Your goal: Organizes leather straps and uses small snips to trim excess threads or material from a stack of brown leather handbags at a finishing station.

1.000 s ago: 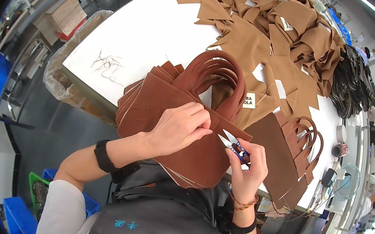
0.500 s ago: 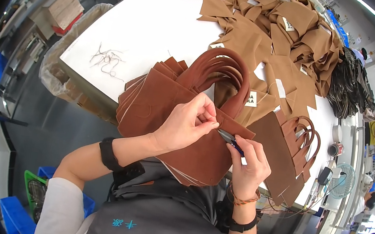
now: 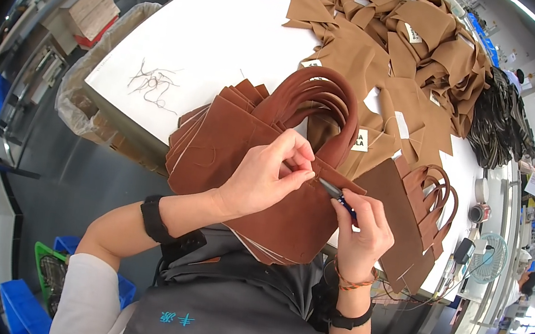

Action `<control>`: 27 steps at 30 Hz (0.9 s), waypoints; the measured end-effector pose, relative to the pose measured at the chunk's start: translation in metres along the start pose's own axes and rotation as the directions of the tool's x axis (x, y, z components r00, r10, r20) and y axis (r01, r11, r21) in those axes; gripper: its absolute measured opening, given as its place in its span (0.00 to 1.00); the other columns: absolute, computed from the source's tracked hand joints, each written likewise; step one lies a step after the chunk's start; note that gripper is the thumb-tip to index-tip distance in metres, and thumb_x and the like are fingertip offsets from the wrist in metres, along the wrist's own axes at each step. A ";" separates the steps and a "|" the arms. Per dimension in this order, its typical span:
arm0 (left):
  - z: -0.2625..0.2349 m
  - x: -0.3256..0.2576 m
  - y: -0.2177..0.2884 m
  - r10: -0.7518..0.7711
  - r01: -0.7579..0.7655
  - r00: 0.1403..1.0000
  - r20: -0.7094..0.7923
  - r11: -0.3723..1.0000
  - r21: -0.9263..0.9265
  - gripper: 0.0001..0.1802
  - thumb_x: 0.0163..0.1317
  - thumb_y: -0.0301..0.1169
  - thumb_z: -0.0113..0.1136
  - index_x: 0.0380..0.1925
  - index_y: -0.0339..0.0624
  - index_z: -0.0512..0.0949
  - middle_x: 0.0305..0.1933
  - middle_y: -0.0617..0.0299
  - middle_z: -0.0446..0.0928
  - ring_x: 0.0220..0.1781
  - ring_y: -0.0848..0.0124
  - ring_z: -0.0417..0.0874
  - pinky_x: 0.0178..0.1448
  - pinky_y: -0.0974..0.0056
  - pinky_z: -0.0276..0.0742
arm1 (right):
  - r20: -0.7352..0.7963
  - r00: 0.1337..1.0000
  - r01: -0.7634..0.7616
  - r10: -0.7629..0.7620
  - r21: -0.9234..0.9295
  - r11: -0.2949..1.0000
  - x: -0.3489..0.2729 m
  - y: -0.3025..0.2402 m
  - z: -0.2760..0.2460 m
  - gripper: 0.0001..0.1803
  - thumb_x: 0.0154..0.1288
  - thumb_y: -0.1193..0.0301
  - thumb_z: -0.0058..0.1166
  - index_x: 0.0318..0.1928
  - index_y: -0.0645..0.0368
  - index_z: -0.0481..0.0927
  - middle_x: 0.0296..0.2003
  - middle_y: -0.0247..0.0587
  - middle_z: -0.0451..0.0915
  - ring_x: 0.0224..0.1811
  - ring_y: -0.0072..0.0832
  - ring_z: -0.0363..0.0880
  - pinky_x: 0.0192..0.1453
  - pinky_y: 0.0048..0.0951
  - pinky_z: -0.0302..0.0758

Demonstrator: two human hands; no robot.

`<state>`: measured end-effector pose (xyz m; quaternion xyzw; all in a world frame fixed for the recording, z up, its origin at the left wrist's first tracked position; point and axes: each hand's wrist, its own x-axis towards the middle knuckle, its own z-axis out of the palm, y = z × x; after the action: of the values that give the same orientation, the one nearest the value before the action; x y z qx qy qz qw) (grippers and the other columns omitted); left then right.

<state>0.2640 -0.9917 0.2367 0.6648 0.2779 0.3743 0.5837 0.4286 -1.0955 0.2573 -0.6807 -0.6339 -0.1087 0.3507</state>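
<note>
The fingers of the left hand (image 3: pixel 266 180) pinch the top edge of the brown bag (image 3: pixel 258 186), beside the base of its handle (image 3: pixel 327 100). The right hand (image 3: pixel 360 230) is clenched around a small pair of snips (image 3: pixel 338 195), whose tip touches the bag's edge just beside the left fingertips. The bag lies on top of a stack of like bags (image 3: pixel 212 126) that overhangs the near edge of the white table (image 3: pixel 211 31), against the person's apron. The step in hand appears to be trimming at the seam by the handle; the next move likely calls for a short, steady cut close to the seam without nicking the bag. A second stack of brown bags (image 3: pixel 410 213) lies at the near right edge. Tan cut pieces (image 3: pixel 399 42) cover the far side, dark straps (image 3: pixel 496 123) the far right edge. Loose thread scraps (image 3: pixel 153 84) lie near the left corner.
</note>
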 end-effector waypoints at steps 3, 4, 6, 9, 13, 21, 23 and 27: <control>0.002 0.004 -0.001 0.025 -0.030 0.998 -0.057 0.995 -0.095 0.10 0.64 0.21 0.58 0.40 0.39 0.66 0.37 0.62 0.76 0.41 0.77 0.79 0.44 0.72 0.78 | -0.026 1.000 -0.009 0.008 -0.011 1.000 0.007 -0.001 -0.001 0.12 0.47 0.73 0.70 0.34 0.52 0.83 0.30 0.30 0.80 0.29 0.27 0.81 0.30 0.25 0.75; 0.002 0.006 -0.002 0.043 -0.057 0.995 -0.088 0.986 -0.157 0.10 0.64 0.21 0.57 0.40 0.39 0.66 0.38 0.61 0.76 0.42 0.77 0.80 0.45 0.72 0.77 | -0.022 1.000 0.001 -0.002 -0.016 1.000 0.009 -0.001 0.000 0.12 0.48 0.73 0.70 0.35 0.52 0.83 0.30 0.30 0.81 0.29 0.27 0.81 0.30 0.25 0.75; 0.003 0.007 -0.005 0.005 -0.020 0.998 -0.060 0.970 -0.244 0.10 0.65 0.21 0.57 0.40 0.39 0.66 0.38 0.61 0.76 0.43 0.76 0.80 0.47 0.71 0.77 | -0.015 1.000 0.010 -0.010 -0.029 1.000 0.010 -0.002 0.001 0.11 0.48 0.72 0.70 0.35 0.52 0.83 0.30 0.30 0.80 0.29 0.27 0.81 0.30 0.26 0.75; 0.003 0.010 -0.005 -0.054 0.041 0.998 -0.026 0.932 -0.359 0.09 0.65 0.21 0.56 0.40 0.39 0.66 0.38 0.60 0.76 0.44 0.73 0.82 0.50 0.70 0.78 | -0.004 1.000 0.017 -0.017 -0.048 0.999 0.011 -0.002 0.002 0.11 0.48 0.72 0.70 0.35 0.52 0.83 0.29 0.30 0.80 0.29 0.27 0.81 0.30 0.26 0.75; 0.004 0.011 -0.001 -0.131 0.114 0.991 -0.020 0.917 -0.383 0.09 0.65 0.21 0.56 0.39 0.38 0.66 0.38 0.59 0.76 0.45 0.72 0.82 0.54 0.67 0.80 | 0.013 1.000 0.010 -0.009 -0.084 0.996 0.009 -0.001 0.000 0.11 0.49 0.72 0.69 0.35 0.51 0.83 0.29 0.30 0.80 0.29 0.27 0.80 0.30 0.26 0.75; 0.006 0.013 -0.006 -0.117 0.086 0.992 -0.041 0.887 -0.453 0.12 0.62 0.20 0.60 0.39 0.38 0.66 0.36 0.61 0.76 0.40 0.76 0.80 0.44 0.72 0.78 | 0.005 0.997 0.082 -0.082 -0.136 0.987 0.013 0.000 0.002 0.11 0.48 0.71 0.69 0.35 0.51 0.83 0.29 0.29 0.80 0.29 0.26 0.80 0.30 0.26 0.75; 0.007 0.012 -0.003 -0.111 0.079 0.993 -0.046 0.894 -0.442 0.12 0.62 0.21 0.60 0.39 0.38 0.66 0.36 0.61 0.76 0.40 0.76 0.81 0.44 0.72 0.78 | -0.009 0.992 0.119 -0.122 -0.160 0.980 0.013 0.000 0.001 0.12 0.48 0.71 0.69 0.35 0.51 0.83 0.29 0.29 0.79 0.29 0.26 0.80 0.30 0.26 0.75; -0.002 0.013 -0.005 -0.058 0.026 0.996 -0.063 0.904 -0.427 0.11 0.63 0.20 0.58 0.40 0.39 0.66 0.37 0.60 0.76 0.42 0.74 0.81 0.46 0.71 0.78 | -0.001 0.998 0.058 -0.059 -0.028 0.998 0.016 0.000 0.002 0.11 0.49 0.74 0.69 0.35 0.54 0.83 0.29 0.31 0.79 0.26 0.24 0.79 0.27 0.24 0.75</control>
<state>0.2701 -0.9797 0.2336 0.5010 0.2252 0.4377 0.7118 0.4305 -1.0812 0.2655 -0.6666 -0.6517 -0.1282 0.3384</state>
